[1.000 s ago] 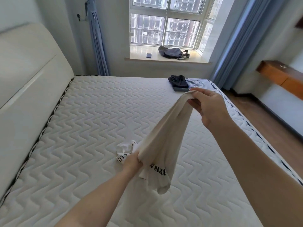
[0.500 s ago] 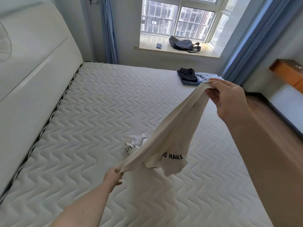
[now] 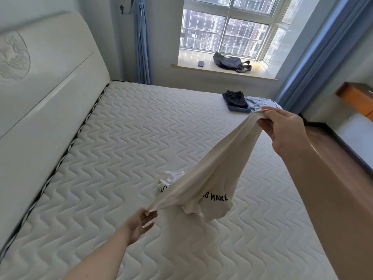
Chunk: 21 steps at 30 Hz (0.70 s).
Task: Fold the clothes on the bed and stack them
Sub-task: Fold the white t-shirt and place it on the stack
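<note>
At the far left stands the padded cream headboard, and the quilted mattress with its wavy stitching spreads rightward from it. Low in the middle, the left hand reaches forward, palm turned up; thumb and forefinger pinch one corner of a cream shirt while the other fingers lie straight and slightly spread. From that corner the shirt stretches up and to the right in a taut diagonal, clear of the mattress, with a loose fold sagging beneath that bears black letters reading "MAKE". Behind the shirt, a small white garment lies crumpled on the mattress, part of it hidden, with black lettering along its edge. Further back, on the window ledge, sit a small dark flat object and a grey bag. On the far right part of the mattress a folded dark garment rests on a light blue one. The right hand is raised, its fingers curled and clamped on the shirt's upper end. Blue curtains hang beyond, and an orange shelf juts from the right wall.
</note>
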Tool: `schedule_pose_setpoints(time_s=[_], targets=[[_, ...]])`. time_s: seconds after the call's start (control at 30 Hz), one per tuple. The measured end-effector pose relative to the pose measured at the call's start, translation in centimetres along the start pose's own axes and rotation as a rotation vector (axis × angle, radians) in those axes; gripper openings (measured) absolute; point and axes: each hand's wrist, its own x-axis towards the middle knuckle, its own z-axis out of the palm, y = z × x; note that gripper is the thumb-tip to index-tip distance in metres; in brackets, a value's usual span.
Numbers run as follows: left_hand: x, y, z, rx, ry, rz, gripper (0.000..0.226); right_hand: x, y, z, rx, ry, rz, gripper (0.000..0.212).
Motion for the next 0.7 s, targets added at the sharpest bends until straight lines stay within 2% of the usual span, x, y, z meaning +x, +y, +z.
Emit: schedule_pose_setpoints(time_s=[0.2,0.27,0.33,0.4,0.43,0.5,0.6,0.7], targets=[[0.5,0.8,-0.4,0.171,0.340,0.195,0.017,0.2,0.6,-0.7,-0.118,0.007,-0.059,0.012],[0.7,1.4,-1.0,0.265,0.389,0.263,0.015,0.4,1.1,-1.4,-0.338,0.026,-0.161,0.015],[0.7,2.4,-1.5,0.335,0.441,0.341,0.018,0.8,1.7,-2.3,-0.693,0.034,-0.338,0.021],[0.4,3.9,-1.8,0.377,0.489,0.422,0.021,1.4,2.4,-3.5,-1.024,-0.014,-0.484,0.023],[0.2,4.7,-2.1,0.395,0.513,0.458,0.022,1.8,2.9,-4.2,-1.129,-0.045,-0.501,0.023],[-0.4,6.7,-2.6,0.422,0.564,0.522,0.024,2.5,4.1,-5.4,-1.228,-0.101,-0.431,0.024],[-1.1,9.8,-3.1,0.361,0.571,0.590,0.023,3.7,5.9,-7.2,-1.238,-0.139,-0.249,0.022],[-1.8,12.4,-2.6,0.273,0.484,0.616,0.021,4.3,7.5,-8.1,-1.003,-0.121,-0.017,0.017]])
